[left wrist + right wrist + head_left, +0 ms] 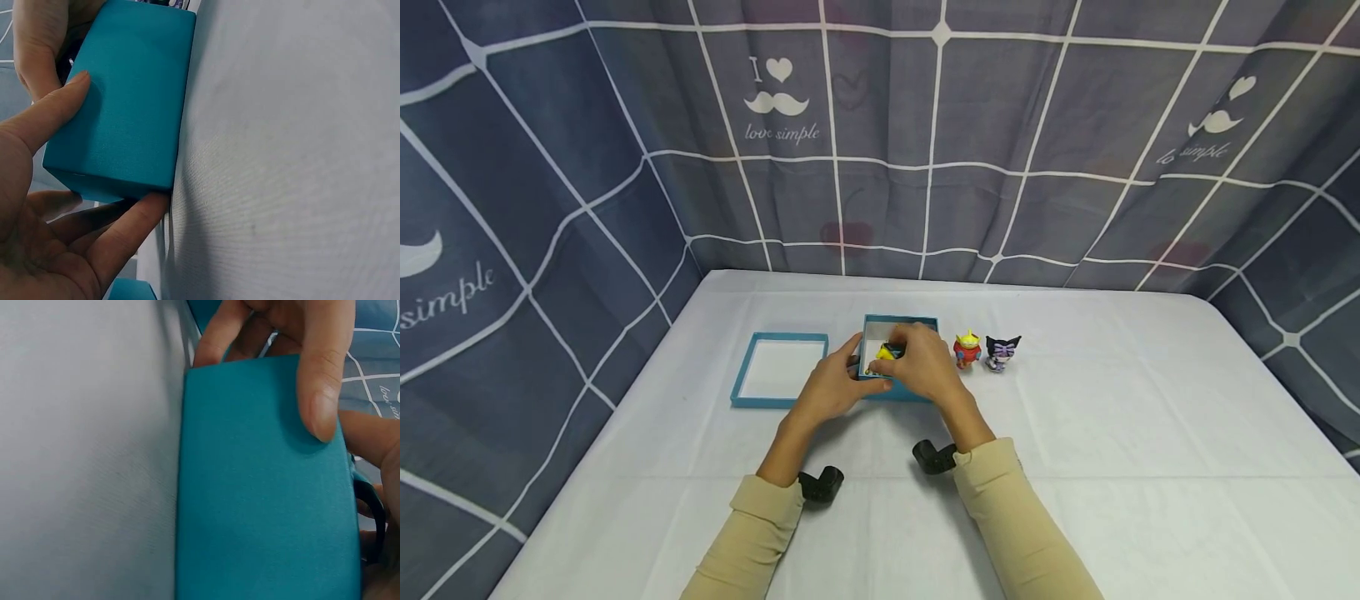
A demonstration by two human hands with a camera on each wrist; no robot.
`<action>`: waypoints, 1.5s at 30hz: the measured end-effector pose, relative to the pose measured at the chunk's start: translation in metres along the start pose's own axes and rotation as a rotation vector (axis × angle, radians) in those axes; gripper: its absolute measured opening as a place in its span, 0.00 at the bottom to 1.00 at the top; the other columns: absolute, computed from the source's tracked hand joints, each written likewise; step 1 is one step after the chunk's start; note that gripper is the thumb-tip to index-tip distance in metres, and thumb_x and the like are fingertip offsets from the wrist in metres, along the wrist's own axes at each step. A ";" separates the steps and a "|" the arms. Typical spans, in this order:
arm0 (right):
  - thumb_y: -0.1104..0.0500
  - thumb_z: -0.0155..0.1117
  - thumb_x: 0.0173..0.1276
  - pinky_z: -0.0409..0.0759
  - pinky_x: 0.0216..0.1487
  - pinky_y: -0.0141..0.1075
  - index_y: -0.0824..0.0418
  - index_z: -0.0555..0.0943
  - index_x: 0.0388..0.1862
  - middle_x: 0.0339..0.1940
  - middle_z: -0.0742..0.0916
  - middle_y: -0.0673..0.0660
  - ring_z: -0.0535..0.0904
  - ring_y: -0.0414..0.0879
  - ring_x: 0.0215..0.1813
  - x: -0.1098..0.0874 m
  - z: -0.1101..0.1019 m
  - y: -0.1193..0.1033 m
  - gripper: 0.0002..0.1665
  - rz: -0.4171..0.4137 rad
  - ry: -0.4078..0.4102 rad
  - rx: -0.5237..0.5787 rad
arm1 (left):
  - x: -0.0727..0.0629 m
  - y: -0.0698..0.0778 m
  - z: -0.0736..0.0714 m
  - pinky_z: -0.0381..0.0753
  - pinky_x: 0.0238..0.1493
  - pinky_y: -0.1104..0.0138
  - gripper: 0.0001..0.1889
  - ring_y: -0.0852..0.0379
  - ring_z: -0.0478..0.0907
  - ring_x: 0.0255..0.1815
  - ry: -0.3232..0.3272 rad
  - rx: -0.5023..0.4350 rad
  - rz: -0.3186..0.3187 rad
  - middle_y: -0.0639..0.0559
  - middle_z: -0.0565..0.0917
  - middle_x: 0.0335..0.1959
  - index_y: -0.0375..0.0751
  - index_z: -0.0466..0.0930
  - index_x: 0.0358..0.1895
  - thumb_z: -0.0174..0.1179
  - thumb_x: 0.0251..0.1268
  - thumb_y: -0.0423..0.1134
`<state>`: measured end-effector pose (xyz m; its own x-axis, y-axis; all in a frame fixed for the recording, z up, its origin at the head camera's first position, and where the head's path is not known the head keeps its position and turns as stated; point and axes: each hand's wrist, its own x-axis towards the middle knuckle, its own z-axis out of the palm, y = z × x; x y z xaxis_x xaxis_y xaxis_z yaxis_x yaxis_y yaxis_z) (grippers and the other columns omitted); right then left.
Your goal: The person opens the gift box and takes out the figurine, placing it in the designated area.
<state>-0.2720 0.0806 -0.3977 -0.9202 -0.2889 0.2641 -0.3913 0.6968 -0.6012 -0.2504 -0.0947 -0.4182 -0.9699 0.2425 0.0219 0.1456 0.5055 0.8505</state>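
A teal box (898,390), open at the top with a white inside, stands on the table. At its near left corner my left hand (829,390) grips it, thumb pressed on the front wall and fingers along the left side, as the left wrist view shows. My right hand (929,367) reaches over the box's right side with bent fingers and pinches a small yellow and black toy figure (886,353) inside the box. Those fingers partly cover the figure. In the right wrist view, a dark curved part (377,515) shows between the right hand's fingers.
Left of the box lies its teal-rimmed lid (784,403), white inside facing up. To the right stand a red and yellow toy figure (967,350) and a black and purple toy figure (1002,353). A white cloth (1112,400) covers the table; grey checked curtains (887,200) hang around it.
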 end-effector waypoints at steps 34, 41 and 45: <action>0.61 0.68 0.68 0.80 0.35 0.36 0.70 0.84 0.48 0.38 0.87 0.58 0.84 0.53 0.39 -0.016 0.000 0.012 0.14 0.102 0.342 0.843 | 0.000 0.001 -0.002 0.75 0.58 0.50 0.53 0.41 0.74 0.64 -0.005 0.015 -0.012 0.32 0.74 0.64 0.36 0.51 0.78 0.73 0.56 0.52; 0.70 0.62 0.65 0.77 0.36 0.30 0.70 0.76 0.47 0.43 0.81 0.58 0.78 0.42 0.38 -0.018 -0.007 0.011 0.12 0.135 0.336 0.945 | 0.001 0.001 -0.001 0.75 0.58 0.50 0.53 0.42 0.73 0.64 0.005 0.031 -0.037 0.33 0.75 0.64 0.37 0.52 0.78 0.74 0.55 0.51; 0.75 0.59 0.62 0.76 0.40 0.29 0.72 0.73 0.54 0.50 0.77 0.60 0.77 0.43 0.40 -0.021 -0.010 0.012 0.20 0.089 0.282 0.980 | 0.001 0.003 -0.001 0.75 0.59 0.50 0.53 0.42 0.73 0.65 0.004 0.037 -0.045 0.33 0.75 0.64 0.38 0.52 0.79 0.74 0.55 0.52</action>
<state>-0.2578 0.1020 -0.4029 -0.9599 -0.0093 0.2803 -0.2747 -0.1712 -0.9462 -0.2509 -0.0942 -0.4147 -0.9764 0.2156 -0.0135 0.1090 0.5460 0.8307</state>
